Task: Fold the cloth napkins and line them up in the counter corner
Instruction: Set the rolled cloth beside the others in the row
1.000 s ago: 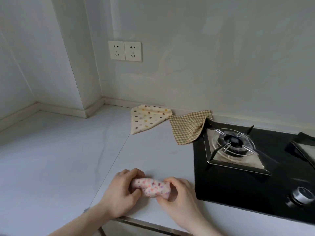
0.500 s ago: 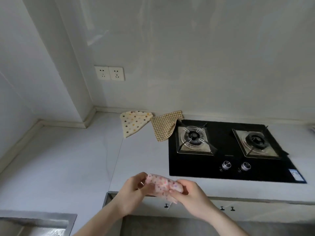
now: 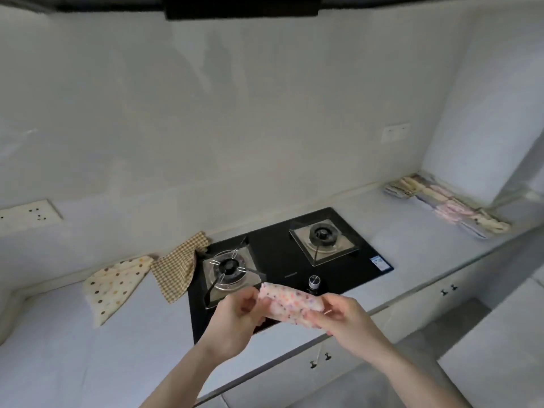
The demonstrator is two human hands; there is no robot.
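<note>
A folded pink napkin with coloured dots [image 3: 290,303] hangs in the air over the front of the hob, held from both ends. My left hand [image 3: 235,319] grips its left end and my right hand [image 3: 338,318] pinches its right end. A cream dotted napkin [image 3: 113,285] and a tan checked napkin [image 3: 176,267] lie unfolded on the counter left of the hob. A row of folded napkins [image 3: 447,206] lines the far right counter corner along the wall.
A black two-burner gas hob [image 3: 294,260] sits in the white counter [image 3: 88,348], with a control knob [image 3: 314,281] near its front edge. A double socket [image 3: 28,213] is on the left wall. Cabinet doors [image 3: 321,359] with small handles are below the counter.
The view has swung right and pulled back from the counter. Both hands lifted the folded pink napkin off the counter and carried it right, over the hob. The right corner row came into view.
</note>
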